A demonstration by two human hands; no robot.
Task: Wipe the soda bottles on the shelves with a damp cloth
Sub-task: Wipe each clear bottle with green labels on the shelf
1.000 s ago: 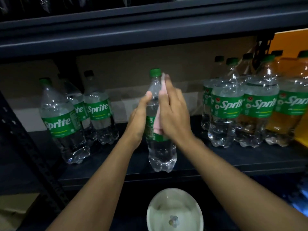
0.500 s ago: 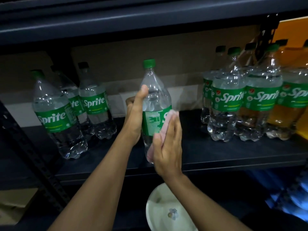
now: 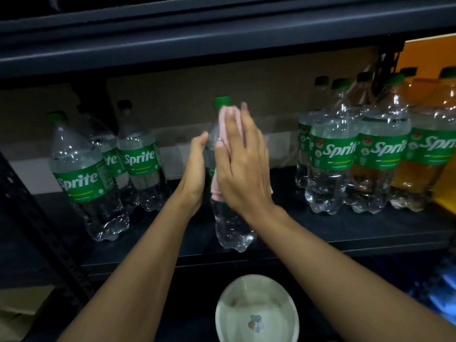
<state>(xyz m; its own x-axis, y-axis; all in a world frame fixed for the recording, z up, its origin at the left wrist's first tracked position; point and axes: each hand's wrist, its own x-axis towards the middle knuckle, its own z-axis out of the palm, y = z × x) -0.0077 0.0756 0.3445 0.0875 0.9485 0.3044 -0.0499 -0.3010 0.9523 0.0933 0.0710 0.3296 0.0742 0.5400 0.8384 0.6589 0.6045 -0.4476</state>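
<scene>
Sprite bottles (image 3: 331, 166) stand on the dark shelf (image 3: 333, 230).

Clear glossy plastic bottle (image 3: 230, 228); soft pink cloth (image 3: 228, 124); matt dark metal shelf (image 3: 345, 233); glossy white bowl (image 3: 291, 307).

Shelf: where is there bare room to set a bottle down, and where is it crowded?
Bare shelf lies between the centre bottle and the right cluster, and along the front strip before that cluster. A second gap separates the centre bottle from the left three bottles. Both ends are crowded.
</scene>
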